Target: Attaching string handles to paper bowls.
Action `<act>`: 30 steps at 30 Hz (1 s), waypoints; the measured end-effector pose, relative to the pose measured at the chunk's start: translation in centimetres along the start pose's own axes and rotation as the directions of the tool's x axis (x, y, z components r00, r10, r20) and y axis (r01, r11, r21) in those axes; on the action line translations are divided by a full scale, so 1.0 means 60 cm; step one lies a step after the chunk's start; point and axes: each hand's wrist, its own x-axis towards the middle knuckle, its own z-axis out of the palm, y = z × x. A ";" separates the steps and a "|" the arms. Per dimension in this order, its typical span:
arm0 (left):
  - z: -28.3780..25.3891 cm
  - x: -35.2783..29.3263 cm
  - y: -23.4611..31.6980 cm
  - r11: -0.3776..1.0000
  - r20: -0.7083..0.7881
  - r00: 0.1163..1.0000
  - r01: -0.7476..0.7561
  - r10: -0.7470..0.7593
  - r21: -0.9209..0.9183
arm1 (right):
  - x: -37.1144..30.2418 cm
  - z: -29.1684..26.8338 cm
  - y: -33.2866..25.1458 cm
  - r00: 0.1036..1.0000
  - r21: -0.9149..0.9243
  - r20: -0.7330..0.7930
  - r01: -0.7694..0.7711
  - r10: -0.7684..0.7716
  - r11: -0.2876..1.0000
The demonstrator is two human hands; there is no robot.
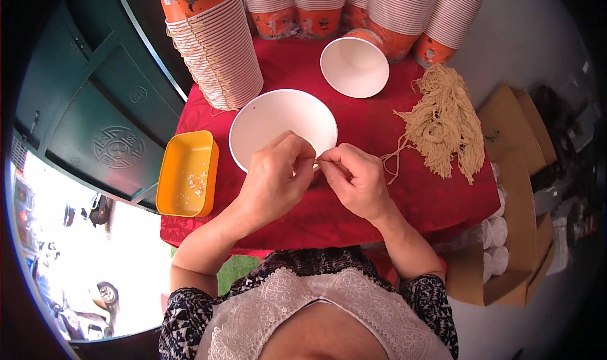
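A white paper tub [272, 116] stands on the red cloth in front of me, its mouth facing up. My left hand [278, 173] is closed in a pinch over its near rim. Right beside it, my right hand [356, 180] pinches with thumb and forefinger, the two sets of fingertips meeting. Between them is something tiny that I cannot make out; the fingers cover it. To the left sits a yellow plastic tray [180, 151] with small white and orange bits in it. A loose bundle of tan cord [442, 129] lies to the right.
A tall stack of tubs [215, 50] with cord along its side rises at back left. More orange-and-white stacks [404, 12] line the far edge. Another tub [354, 69] lies tipped toward me. Cardboard boxes [521, 221] stand right of the table [379, 224]; a green door [107, 119] is at left.
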 end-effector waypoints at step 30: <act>0.001 0.000 0.001 0.997 0.007 0.997 -0.071 0.071 -0.008 | -0.017 0.007 0.011 0.869 0.567 0.154 -0.468 0.471 0.678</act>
